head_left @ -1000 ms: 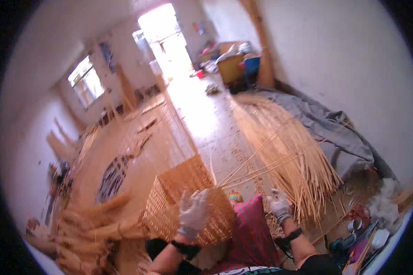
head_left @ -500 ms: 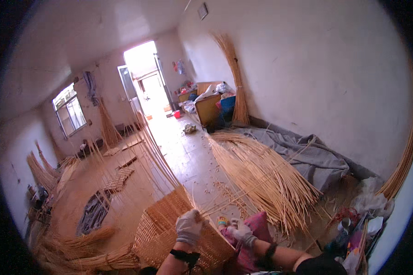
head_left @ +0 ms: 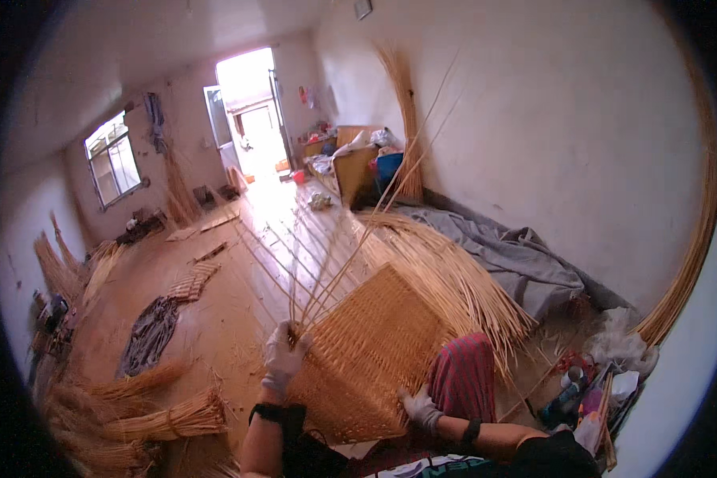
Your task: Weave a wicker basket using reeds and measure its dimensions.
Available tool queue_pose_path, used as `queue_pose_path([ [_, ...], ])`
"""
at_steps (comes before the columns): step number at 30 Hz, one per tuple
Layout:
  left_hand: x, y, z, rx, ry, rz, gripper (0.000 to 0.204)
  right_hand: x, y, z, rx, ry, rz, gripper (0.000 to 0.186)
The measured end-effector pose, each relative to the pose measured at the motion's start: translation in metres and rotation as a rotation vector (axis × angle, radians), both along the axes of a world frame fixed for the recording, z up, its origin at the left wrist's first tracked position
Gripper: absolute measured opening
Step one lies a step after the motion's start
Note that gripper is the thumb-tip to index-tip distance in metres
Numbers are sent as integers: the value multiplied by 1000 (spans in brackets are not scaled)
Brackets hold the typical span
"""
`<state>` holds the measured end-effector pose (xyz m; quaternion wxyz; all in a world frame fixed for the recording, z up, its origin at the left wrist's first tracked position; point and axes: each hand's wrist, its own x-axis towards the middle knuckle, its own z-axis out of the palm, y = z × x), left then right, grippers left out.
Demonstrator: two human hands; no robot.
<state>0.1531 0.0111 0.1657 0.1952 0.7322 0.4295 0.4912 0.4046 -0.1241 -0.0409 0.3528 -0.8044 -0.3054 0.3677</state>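
A woven wicker basket (head_left: 382, 342) rests tilted in front of my lap, one broad face turned up. Long loose willow rods (head_left: 327, 288) fan out from its far left corner toward the doorway. My left hand (head_left: 285, 357), in a pale glove, is closed on that corner, where the rods come together. Lower down, my right hand (head_left: 422, 409), gloved too, grips the basket's near right edge, fingertips against the weave. Just beyond it is my knee in striped red cloth (head_left: 466, 374).
A large spread of peeled rods (head_left: 454, 279) lies to the right, beside a grey cloth (head_left: 502, 251) along the wall. Tied bundles (head_left: 167, 418) lie at the lower left. Bags and odds and ends (head_left: 589, 390) crowd the right. A bright doorway (head_left: 255, 111) opens at the back.
The basket has swung round to the right, its broad face now showing. My left hand has shifted left and slightly up. My right hand has left the thin rods and now grips the basket's edge.
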Motion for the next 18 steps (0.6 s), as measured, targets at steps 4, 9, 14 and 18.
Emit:
queue_pose_path([
  [4, -32, 53, -70, 62, -85, 33, 35, -20, -12, 0, -206, -34, 406, 93],
  [9, -93, 67, -98, 223, 139, 490, 68, -71, 20, 28, -254, 126, 673, 70],
  [14, -157, 30, -140, -622, -18, 579, 78, -94, 69, -52, -28, -22, 929, 80],
  [18, -216, -21, -213, -435, -69, 621, 77, -121, 68, -7, -11, -63, 1204, 76],
])
